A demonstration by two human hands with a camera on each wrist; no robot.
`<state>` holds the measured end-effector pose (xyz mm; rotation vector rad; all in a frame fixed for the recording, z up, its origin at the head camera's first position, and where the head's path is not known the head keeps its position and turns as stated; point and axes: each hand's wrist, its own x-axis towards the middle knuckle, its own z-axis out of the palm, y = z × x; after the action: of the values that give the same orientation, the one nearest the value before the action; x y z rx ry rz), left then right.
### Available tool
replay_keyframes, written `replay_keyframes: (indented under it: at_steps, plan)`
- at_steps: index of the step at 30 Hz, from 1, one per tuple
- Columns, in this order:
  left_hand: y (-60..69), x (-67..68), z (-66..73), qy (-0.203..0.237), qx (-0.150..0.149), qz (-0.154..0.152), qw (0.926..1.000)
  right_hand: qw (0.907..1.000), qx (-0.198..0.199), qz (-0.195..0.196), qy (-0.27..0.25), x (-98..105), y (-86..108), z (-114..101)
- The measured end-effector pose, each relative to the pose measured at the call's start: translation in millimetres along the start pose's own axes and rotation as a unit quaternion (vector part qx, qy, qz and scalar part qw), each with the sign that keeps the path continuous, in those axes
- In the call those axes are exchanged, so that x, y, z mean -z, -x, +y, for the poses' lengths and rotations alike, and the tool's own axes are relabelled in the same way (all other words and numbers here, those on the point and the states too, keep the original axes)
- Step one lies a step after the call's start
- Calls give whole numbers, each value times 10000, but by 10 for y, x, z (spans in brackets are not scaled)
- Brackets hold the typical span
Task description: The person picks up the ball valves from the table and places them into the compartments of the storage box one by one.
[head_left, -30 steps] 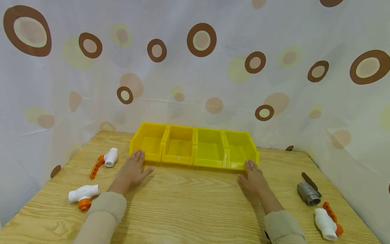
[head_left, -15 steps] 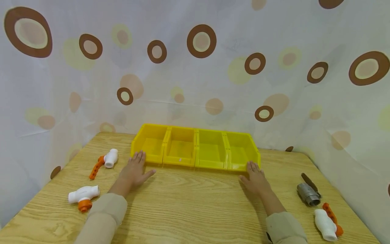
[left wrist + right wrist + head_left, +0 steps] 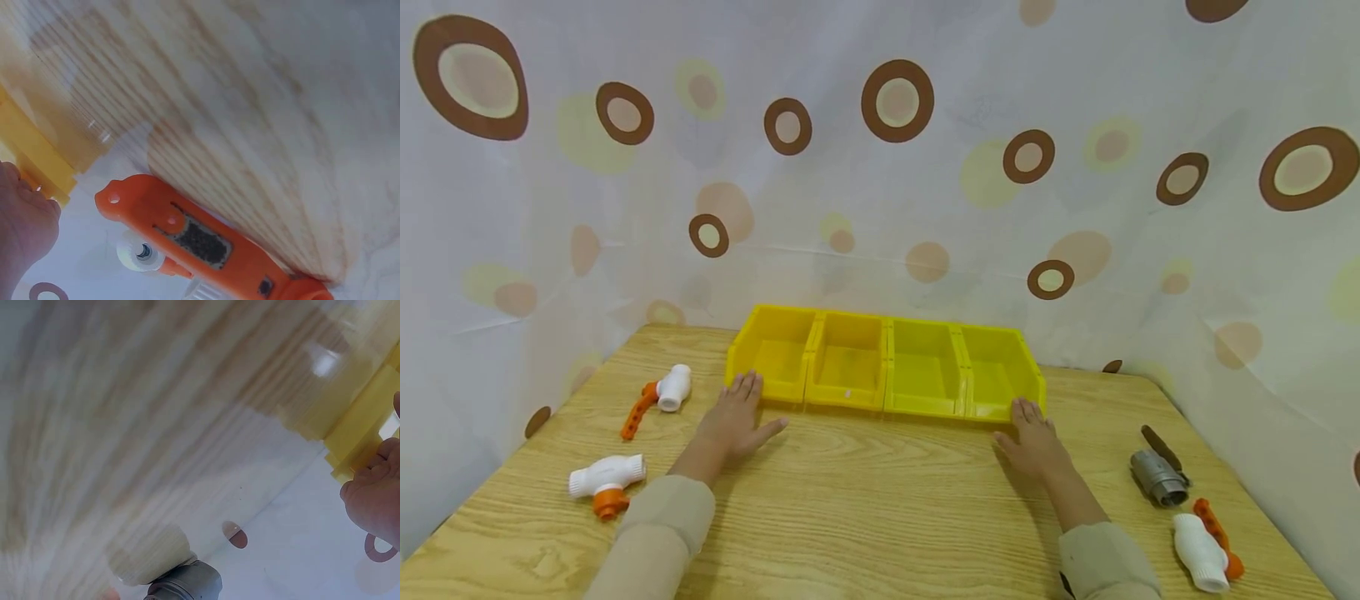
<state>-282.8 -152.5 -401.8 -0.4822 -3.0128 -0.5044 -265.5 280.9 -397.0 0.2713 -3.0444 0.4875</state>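
A: What is at the left side of your desk?

B: Nearest to the left edge there lies a white fitting with an orange collar. A little to the right, and farther from you, is a white fitting with an orange handle; these two lie apart.

A: And your left hand?

B: It comes next. Your fingers are almost straight, your thumb is spread widely to the side, and your fingertips touch the front of the leftmost bin.

A: Where exactly are the bins?

B: They stand side by side near the back edge, before a patterned curtain. The two at left are deeper yellow; the third bin and the rightmost bin are lighter.

A: How is your right hand?

B: Also spread, with its fingers straight, touching the front right corner of the rightmost bin. How strongly either hand presses, I cannot tell. Well to the right lies a grey fitting with a dark handle; just beside it, closer to you, is a third white fitting, orange-handled.
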Motion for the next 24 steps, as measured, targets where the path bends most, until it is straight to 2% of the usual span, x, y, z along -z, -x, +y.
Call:
replay_keyframes:
  at_steps: [6, 24]
  plan:
    - [1, -12, 9, -103, 14, -28, 9999, 10000, -32, -83, 43, 33, 19, -6]
    - [6, -28, 46, -34, -17, -179, 9998, 9997, -83, -194, -128, 46, 35, 57]
